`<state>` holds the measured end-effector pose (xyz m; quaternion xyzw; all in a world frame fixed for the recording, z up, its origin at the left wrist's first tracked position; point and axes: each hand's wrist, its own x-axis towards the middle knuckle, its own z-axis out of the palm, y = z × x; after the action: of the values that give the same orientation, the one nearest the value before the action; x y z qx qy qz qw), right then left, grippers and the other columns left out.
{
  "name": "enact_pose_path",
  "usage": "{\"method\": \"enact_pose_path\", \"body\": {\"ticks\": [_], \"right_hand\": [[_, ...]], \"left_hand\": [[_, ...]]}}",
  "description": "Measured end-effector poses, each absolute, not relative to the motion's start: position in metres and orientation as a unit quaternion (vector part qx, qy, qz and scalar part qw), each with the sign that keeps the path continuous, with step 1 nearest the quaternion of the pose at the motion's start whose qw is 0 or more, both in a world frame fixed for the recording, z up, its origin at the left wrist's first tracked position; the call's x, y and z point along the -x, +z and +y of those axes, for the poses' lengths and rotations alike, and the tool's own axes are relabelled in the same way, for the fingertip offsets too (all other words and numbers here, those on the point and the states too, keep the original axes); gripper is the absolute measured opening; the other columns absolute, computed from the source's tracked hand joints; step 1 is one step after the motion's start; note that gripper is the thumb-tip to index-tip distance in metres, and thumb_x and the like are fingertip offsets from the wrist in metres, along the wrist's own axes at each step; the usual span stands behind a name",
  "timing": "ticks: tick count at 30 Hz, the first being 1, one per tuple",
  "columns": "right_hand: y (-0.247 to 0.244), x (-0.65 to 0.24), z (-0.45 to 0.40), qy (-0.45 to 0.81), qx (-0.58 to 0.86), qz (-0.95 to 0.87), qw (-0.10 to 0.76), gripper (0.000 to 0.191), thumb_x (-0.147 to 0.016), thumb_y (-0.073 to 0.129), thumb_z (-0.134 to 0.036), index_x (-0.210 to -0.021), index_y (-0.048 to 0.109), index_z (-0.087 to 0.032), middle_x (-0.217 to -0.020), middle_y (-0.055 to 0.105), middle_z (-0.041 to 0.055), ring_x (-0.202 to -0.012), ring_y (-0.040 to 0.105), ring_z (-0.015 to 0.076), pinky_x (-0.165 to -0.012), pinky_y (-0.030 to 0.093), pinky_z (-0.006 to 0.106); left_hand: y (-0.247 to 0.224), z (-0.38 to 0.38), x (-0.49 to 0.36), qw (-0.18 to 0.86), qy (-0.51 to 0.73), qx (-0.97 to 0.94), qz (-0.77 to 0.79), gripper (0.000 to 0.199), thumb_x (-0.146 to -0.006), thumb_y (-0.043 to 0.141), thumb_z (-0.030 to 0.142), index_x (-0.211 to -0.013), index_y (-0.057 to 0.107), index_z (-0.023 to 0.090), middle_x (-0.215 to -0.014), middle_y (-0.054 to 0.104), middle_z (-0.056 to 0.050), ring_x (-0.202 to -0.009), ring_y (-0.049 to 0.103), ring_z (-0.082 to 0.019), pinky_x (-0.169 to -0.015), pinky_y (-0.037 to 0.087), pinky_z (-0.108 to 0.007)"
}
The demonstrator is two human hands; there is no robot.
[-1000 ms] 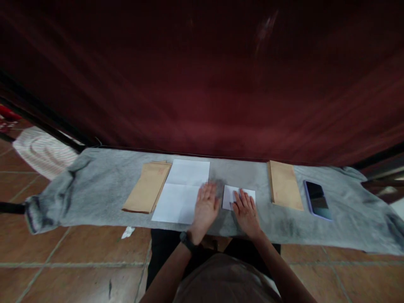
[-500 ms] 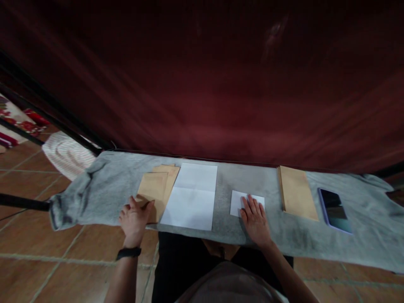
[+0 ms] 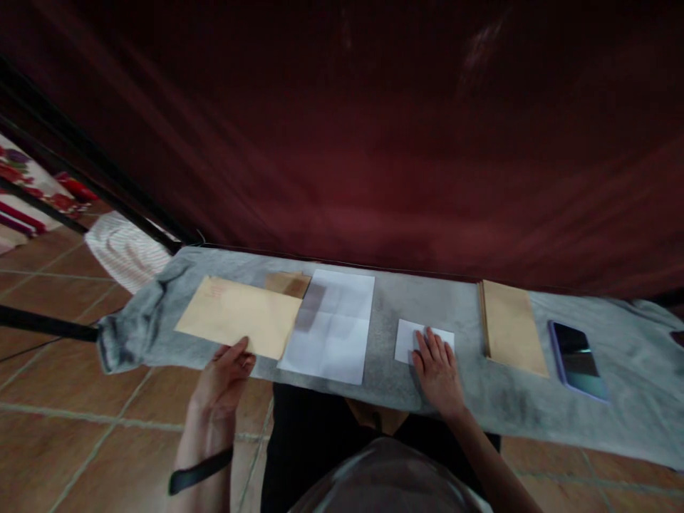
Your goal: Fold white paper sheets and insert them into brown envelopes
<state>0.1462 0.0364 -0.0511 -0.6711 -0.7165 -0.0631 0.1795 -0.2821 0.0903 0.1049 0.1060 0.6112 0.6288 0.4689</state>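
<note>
My left hand (image 3: 227, 374) pinches the lower edge of a tan paper envelope (image 3: 240, 313), which is raised and turned sideways above the grey cloth. Part of another tan envelope (image 3: 287, 283) shows behind it; the rest is covered. Beside these lies a creased white sheet of paper (image 3: 334, 331), with a shadow over its left side. My right hand (image 3: 438, 374) rests flat, fingers spread, on a small white folded paper (image 3: 407, 340). To the right of that hand is a stack of tan envelopes (image 3: 514, 328).
A phone (image 3: 580, 360) in a purple case lies right of the stack. Grey cloth (image 3: 385, 285) covers the narrow surface. A dark red curtain (image 3: 353, 178) hangs behind it. Black metal bars (image 3: 48, 324) and a striped cloth (image 3: 128, 246) are at the left, over a tiled floor.
My left hand has picked up the top envelope from the left pile and turned it sideways, uncovering less of the pile behind. My right hand stays on the small paper.
</note>
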Motion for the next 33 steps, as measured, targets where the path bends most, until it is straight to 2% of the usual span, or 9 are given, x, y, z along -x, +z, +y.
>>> {"method": "enact_pose_path", "body": {"ticks": [2, 8, 11, 14, 18, 21, 23, 29, 33], "right_hand": [[-0.051, -0.146, 0.037, -0.064, 0.673, -0.715, 0.178, 0.055, -0.105, 0.038, -0.035, -0.159, 0.035, -0.021, -0.164, 0.035, 0.0129, -0.148, 0.037, 0.0313, -0.12, 0.027, 0.053], [-0.05, -0.146, 0.037, -0.057, 0.68, -0.712, 0.168, 0.054, -0.106, 0.037, -0.036, -0.157, 0.038, -0.02, -0.164, 0.035, 0.0132, -0.15, 0.034, 0.0314, -0.12, 0.027, 0.053], [-0.05, -0.146, 0.037, -0.052, 0.679, -0.712, 0.171, 0.054, -0.106, 0.038, -0.035, -0.158, 0.037, -0.02, -0.164, 0.035, 0.0129, -0.15, 0.034, 0.0312, -0.12, 0.027, 0.053], [-0.05, -0.145, 0.038, -0.049, 0.679, -0.712, 0.17, 0.055, -0.105, 0.039, -0.035, -0.158, 0.037, -0.02, -0.164, 0.036, 0.0134, -0.15, 0.034, 0.0315, -0.12, 0.027, 0.053], [-0.047, -0.143, 0.039, -0.043, 0.684, -0.709, 0.166, 0.054, -0.105, 0.039, -0.034, -0.157, 0.038, -0.019, -0.163, 0.036, 0.0146, -0.149, 0.036, 0.0313, -0.12, 0.027, 0.054], [-0.043, -0.142, 0.039, -0.036, 0.686, -0.71, 0.152, 0.055, -0.104, 0.041, -0.034, -0.157, 0.039, -0.017, -0.164, 0.033, 0.0158, -0.15, 0.034, 0.0322, -0.12, 0.027, 0.054], [-0.042, -0.143, 0.038, -0.036, 0.683, -0.716, 0.143, 0.057, -0.103, 0.041, -0.032, -0.158, 0.037, -0.017, -0.166, 0.03, 0.0159, -0.151, 0.031, 0.0327, -0.12, 0.027, 0.054], [-0.05, -0.152, 0.032, -0.056, 0.663, -0.736, 0.125, 0.072, -0.096, 0.041, -0.02, -0.164, 0.016, -0.018, -0.167, 0.028, 0.0138, -0.154, 0.025, 0.0281, -0.123, 0.024, 0.051], [-0.052, -0.161, 0.032, -0.071, 0.69, -0.711, 0.114, 0.066, -0.1, 0.036, -0.018, -0.163, 0.02, -0.019, -0.164, 0.035, 0.0109, -0.151, 0.032, 0.0247, -0.123, 0.024, 0.047]], "left_hand": [[0.095, 0.093, 0.249, 0.515, 0.647, -0.094, 0.555, 0.032, -0.065, 0.078, 0.001, -0.061, 0.051, 0.016, -0.058, 0.06, 0.007, -0.046, 0.057, -0.005, -0.048, 0.048, -0.015], [0.047, 0.086, 0.156, 0.565, 0.604, -0.082, 0.556, 0.033, -0.065, 0.086, 0.019, -0.059, 0.054, 0.02, -0.059, 0.065, 0.003, -0.059, 0.067, -0.012, -0.063, 0.058, -0.021], [0.033, 0.065, 0.14, 0.608, 0.576, -0.094, 0.538, 0.025, -0.064, 0.087, 0.027, -0.07, 0.065, 0.019, -0.075, 0.074, -0.003, -0.076, 0.074, -0.018, -0.078, 0.062, -0.03], [0.028, 0.043, 0.144, 0.621, 0.543, -0.136, 0.549, 0.036, -0.061, 0.09, 0.036, -0.083, 0.068, 0.017, -0.078, 0.075, -0.005, -0.077, 0.074, -0.021, -0.078, 0.061, -0.036], [0.027, 0.032, 0.139, 0.523, 0.495, -0.353, 0.597, 0.038, -0.079, 0.075, 0.052, -0.096, 0.071, 0.018, -0.088, 0.076, -0.006, -0.082, 0.074, -0.023, -0.078, 0.061, -0.038], [0.023, 0.037, 0.099, 0.431, 0.407, -0.575, 0.564, 0.041, -0.096, 0.053, 0.049, -0.119, 0.07, 0.02, -0.121, 0.074, -0.012, -0.115, 0.069, -0.027, -0.1, 0.056, -0.044], [0.017, 0.042, 0.059, 0.356, 0.335, -0.707, 0.51, 0.047, -0.102, 0.043, 0.044, -0.138, 0.06, 0.018, -0.143, 0.062, -0.014, -0.136, 0.056, -0.027, -0.114, 0.046, -0.047], [-0.011, 0.065, -0.031, 0.138, 0.181, -0.872, 0.434, 0.064, -0.104, 0.036, 0.045, -0.158, 0.032, 0.009, -0.161, 0.039, -0.019, -0.151, 0.034, -0.029, -0.122, 0.034, -0.051], [-0.024, 0.075, -0.032, 0.088, 0.162, -0.874, 0.45, 0.068, -0.104, 0.036, 0.045, -0.16, 0.026, 0.008, -0.162, 0.037, -0.019, -0.153, 0.029, -0.028, -0.124, 0.031, -0.051]]}}
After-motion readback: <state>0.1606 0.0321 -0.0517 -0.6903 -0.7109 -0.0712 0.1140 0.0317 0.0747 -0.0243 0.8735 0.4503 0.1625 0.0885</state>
